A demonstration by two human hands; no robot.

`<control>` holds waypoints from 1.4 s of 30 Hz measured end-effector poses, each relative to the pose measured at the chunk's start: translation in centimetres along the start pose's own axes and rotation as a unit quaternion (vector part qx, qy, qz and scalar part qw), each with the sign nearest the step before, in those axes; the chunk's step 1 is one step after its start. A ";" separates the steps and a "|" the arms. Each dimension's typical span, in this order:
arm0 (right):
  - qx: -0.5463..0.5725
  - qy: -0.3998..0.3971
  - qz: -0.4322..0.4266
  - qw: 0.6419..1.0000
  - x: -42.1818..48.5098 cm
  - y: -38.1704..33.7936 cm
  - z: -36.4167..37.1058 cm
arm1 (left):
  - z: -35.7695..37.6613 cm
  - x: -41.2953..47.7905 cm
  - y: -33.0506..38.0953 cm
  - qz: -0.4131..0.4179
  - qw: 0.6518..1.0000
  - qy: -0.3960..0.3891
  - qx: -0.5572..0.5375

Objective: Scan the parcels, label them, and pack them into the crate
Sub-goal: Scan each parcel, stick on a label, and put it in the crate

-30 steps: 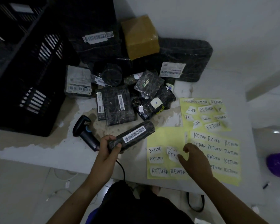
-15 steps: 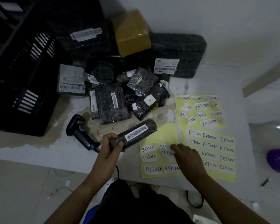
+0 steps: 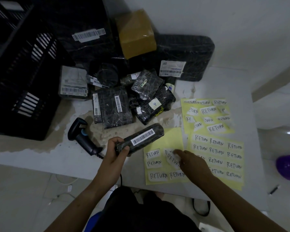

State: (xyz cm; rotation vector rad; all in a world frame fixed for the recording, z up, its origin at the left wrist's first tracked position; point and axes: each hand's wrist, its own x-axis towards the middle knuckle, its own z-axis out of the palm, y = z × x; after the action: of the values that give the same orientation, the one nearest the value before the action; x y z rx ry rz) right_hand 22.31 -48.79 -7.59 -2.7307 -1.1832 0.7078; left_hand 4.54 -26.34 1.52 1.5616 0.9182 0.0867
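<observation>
The grip of the left hand was clamped on the near end of a long black-wrapped parcel, with fingers and thumb curled round it. The parcel was held over the front part of the worktop, barcode strip facing up, its far end reaching over a corner of the nearest yellow sheet. The right hand lay palm down over that sheet, fingertips on a white RETURN label that sat skewed against its neighbours. Whether this grip pinched the label or only touched it could not be told.

A black handheld scanner lay on the worktop just left of the left hand. The black slatted crate stood at the left. Further wrapped parcels were heaped behind the held one, between the crate and two more yellow sheets of RETURN labels. A brown box was propped at the back.
</observation>
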 end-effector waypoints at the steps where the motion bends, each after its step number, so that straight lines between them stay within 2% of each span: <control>1: 0.009 -0.030 0.004 0.999 0.1 0.0 -0.4 | 0.0 0.0 0.0 0.001 1.000 -0.001 0.002; 4: 0.081 -0.113 0.019 0.990 0.0 0.0 -1.7 | 0.2 0.0 0.0 0.004 1.000 -0.005 0.010; 6: 0.148 -0.123 0.032 0.981 -0.1 0.1 -2.3 | 0.4 0.1 0.1 0.006 1.000 -0.010 0.013; 12: 0.267 0.015 0.054 0.962 -0.9 -0.1 -4.8 | 0.5 0.2 0.6 0.014 1.000 -0.017 0.004; 17: 0.320 0.086 0.037 0.943 -1.8 -1.4 -7.9 | 0.7 0.1 1.5 0.009 1.000 -0.007 -0.005; 20: 0.317 0.087 -0.020 0.944 -2.6 -3.1 -10.1 | 0.8 0.3 1.8 -0.042 0.999 0.007 -0.018; 24: 0.262 0.086 -0.092 0.957 -3.3 -5.6 -12.6 | 1.1 0.7 2.7 -0.109 0.989 -0.011 -0.100; 26: 0.223 0.095 -0.126 0.962 -3.2 -6.5 -13.4 | 1.1 0.8 3.0 -0.099 0.988 -0.030 -0.116; 32: 0.098 0.113 -0.192 0.970 -1.6 -8.5 -14.5 | 0.9 0.6 3.8 -0.039 0.997 -0.040 -0.061; 42: 0.002 0.128 -0.213 0.969 -0.3 -10.1 -14.0 | 1.1 -0.1 4.5 -0.032 0.990 -0.083 -0.105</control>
State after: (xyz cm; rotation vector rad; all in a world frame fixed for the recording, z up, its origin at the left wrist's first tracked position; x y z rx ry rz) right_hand 21.57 -40.47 7.52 -2.3433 -1.6137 0.2932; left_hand 7.25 -26.96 5.19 1.3233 0.7992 0.0066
